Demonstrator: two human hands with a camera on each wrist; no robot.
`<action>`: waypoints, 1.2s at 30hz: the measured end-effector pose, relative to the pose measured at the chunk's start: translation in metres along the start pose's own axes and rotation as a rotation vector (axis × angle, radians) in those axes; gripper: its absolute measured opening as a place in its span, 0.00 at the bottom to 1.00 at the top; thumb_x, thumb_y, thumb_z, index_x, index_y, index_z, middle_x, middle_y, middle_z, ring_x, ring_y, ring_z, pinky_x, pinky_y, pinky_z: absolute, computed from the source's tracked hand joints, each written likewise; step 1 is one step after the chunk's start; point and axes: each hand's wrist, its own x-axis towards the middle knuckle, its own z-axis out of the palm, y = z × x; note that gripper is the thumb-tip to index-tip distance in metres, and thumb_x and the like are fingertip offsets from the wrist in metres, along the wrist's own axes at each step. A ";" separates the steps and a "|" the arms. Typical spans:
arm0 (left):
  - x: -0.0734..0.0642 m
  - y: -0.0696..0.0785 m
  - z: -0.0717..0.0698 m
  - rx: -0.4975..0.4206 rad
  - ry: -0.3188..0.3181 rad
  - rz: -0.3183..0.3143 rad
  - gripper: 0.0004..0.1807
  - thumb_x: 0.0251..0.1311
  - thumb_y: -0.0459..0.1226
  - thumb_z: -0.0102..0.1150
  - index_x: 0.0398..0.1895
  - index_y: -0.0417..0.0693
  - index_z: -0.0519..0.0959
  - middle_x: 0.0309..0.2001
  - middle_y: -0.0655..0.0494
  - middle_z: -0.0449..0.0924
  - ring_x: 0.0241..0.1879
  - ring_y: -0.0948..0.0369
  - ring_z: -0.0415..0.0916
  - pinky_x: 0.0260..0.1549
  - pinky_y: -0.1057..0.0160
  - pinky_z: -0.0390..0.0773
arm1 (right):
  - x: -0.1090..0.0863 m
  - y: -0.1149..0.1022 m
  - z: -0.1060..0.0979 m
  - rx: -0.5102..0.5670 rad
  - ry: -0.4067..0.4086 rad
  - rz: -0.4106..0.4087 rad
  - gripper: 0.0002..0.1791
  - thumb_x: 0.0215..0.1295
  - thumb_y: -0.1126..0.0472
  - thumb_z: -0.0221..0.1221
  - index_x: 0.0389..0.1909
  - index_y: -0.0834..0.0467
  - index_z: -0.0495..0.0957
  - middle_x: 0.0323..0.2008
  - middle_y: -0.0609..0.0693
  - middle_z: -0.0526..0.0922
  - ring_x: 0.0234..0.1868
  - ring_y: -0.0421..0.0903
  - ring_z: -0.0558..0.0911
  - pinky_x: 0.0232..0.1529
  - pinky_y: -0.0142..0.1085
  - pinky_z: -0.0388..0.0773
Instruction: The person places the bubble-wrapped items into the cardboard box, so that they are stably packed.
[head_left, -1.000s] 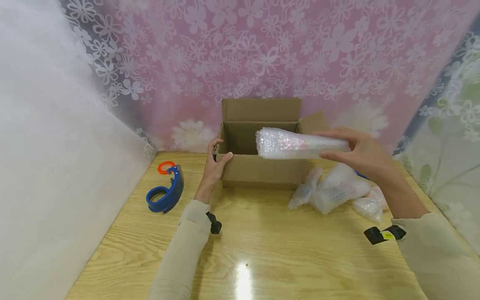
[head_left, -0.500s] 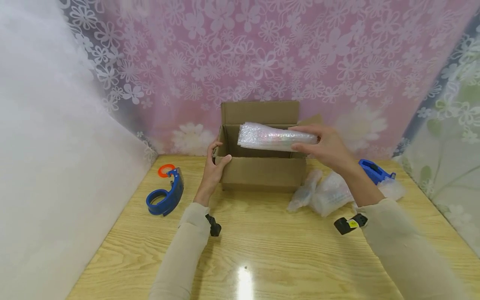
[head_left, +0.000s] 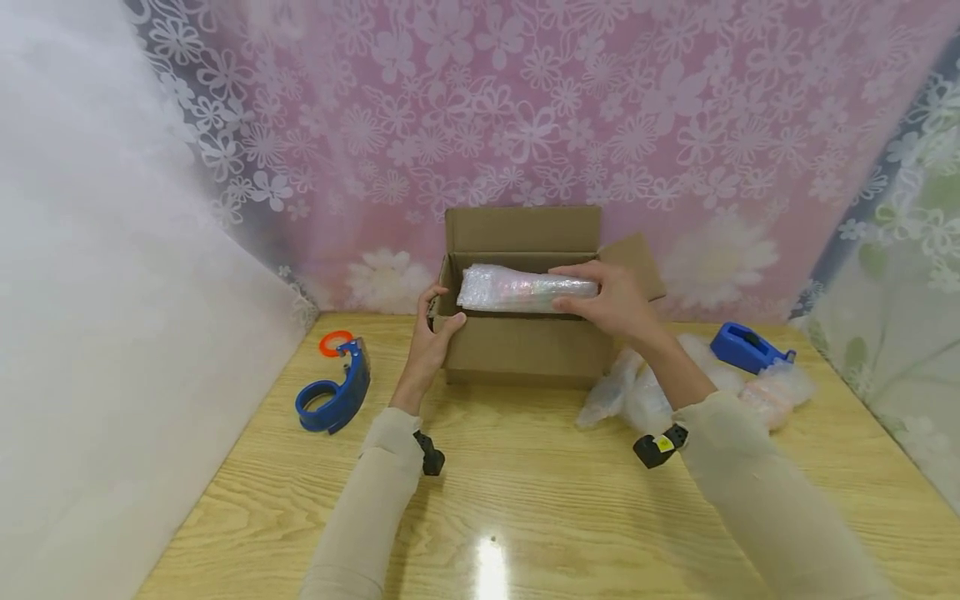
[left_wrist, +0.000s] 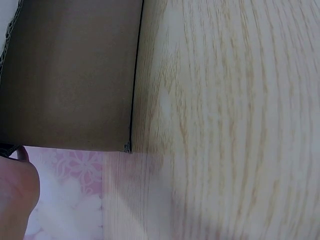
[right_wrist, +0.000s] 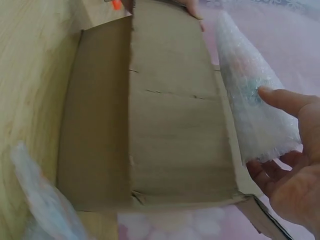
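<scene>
An upright cardboard box (head_left: 525, 350) with its flaps spread stands on the wooden table. My left hand (head_left: 431, 342) grips the box's left edge, thumb on the front flap and fingers round the side. In my right hand (head_left: 611, 300) is a bubble-wrapped package (head_left: 502, 289), pinched by its right end between thumb and fingers and lying level across the box's opening. Pinkish and green colours show through the wrap; its contents are hidden. The right wrist view shows the package (right_wrist: 250, 90) beside the box's top edge, with thumb on one side and fingers on the other.
Several bubble-wrapped bundles (head_left: 615, 387) lie right of the box, partly behind the right forearm. A blue tape dispenser (head_left: 746, 348) sits at the far right. On the left are a blue handheld tape dispenser (head_left: 341, 400) and an orange ring (head_left: 335, 342). A floral curtain (head_left: 525, 125) hangs behind.
My right hand has carried the bubble-wrapped package leftward, from the box's right side to over its opening, and lowered it. My left hand keeps its hold on the box.
</scene>
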 end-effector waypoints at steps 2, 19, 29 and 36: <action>0.000 0.000 0.000 0.006 -0.002 0.002 0.32 0.68 0.49 0.65 0.72 0.61 0.65 0.81 0.73 0.47 0.80 0.53 0.44 0.71 0.35 0.55 | 0.001 0.003 0.004 -0.004 -0.017 0.023 0.28 0.66 0.52 0.71 0.66 0.51 0.81 0.66 0.54 0.78 0.53 0.55 0.75 0.45 0.45 0.73; -0.008 0.023 -0.001 -0.023 -0.040 -0.003 0.32 0.72 0.40 0.62 0.75 0.49 0.62 0.83 0.55 0.44 0.81 0.50 0.41 0.73 0.35 0.48 | 0.008 0.007 0.030 -0.054 -0.044 0.130 0.27 0.69 0.53 0.68 0.67 0.51 0.80 0.70 0.58 0.73 0.73 0.63 0.67 0.67 0.62 0.68; -0.011 0.030 -0.001 -0.041 -0.054 -0.028 0.35 0.71 0.43 0.63 0.76 0.48 0.60 0.83 0.57 0.43 0.81 0.48 0.41 0.72 0.34 0.51 | 0.010 0.008 0.030 -0.062 -0.087 0.108 0.26 0.71 0.55 0.67 0.68 0.51 0.78 0.70 0.57 0.73 0.72 0.62 0.68 0.67 0.62 0.67; -0.011 0.028 -0.001 -0.058 -0.071 -0.035 0.34 0.71 0.46 0.62 0.75 0.52 0.60 0.84 0.58 0.39 0.79 0.42 0.45 0.68 0.35 0.60 | 0.010 0.008 0.031 -0.105 -0.117 0.044 0.29 0.72 0.57 0.66 0.72 0.55 0.73 0.75 0.57 0.66 0.76 0.64 0.51 0.70 0.67 0.53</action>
